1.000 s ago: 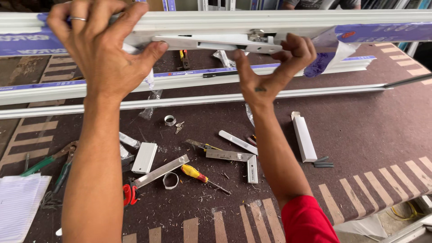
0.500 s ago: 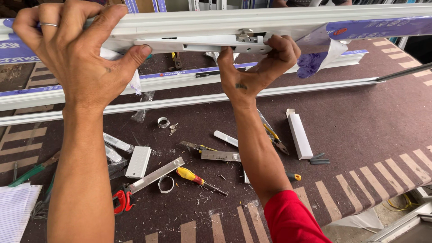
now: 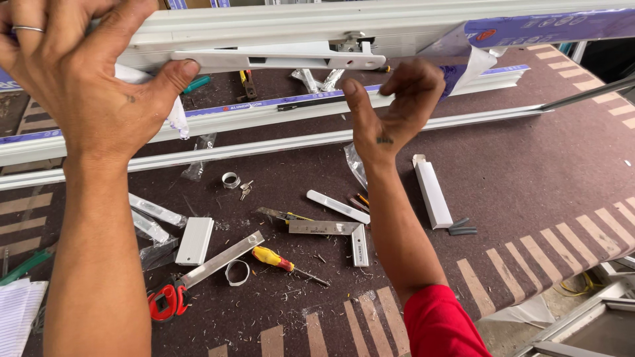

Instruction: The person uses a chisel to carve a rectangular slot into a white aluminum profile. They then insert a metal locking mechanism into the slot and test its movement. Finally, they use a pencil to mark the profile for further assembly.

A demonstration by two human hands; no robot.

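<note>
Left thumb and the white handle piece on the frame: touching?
Touching. In the head view the left hand presses its thumb tip against the left end of the white handle piece on the white frame.

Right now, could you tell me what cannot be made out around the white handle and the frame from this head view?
- Left hand: its fingers wrap behind the white frame profile, so their grip is hidden.
- White handle: whether the right hand touches it is unclear; its fingertips curl just below.
- Fitting above the handle: too small to tell its screws.
- Green tool: cut off by the left edge.
</note>
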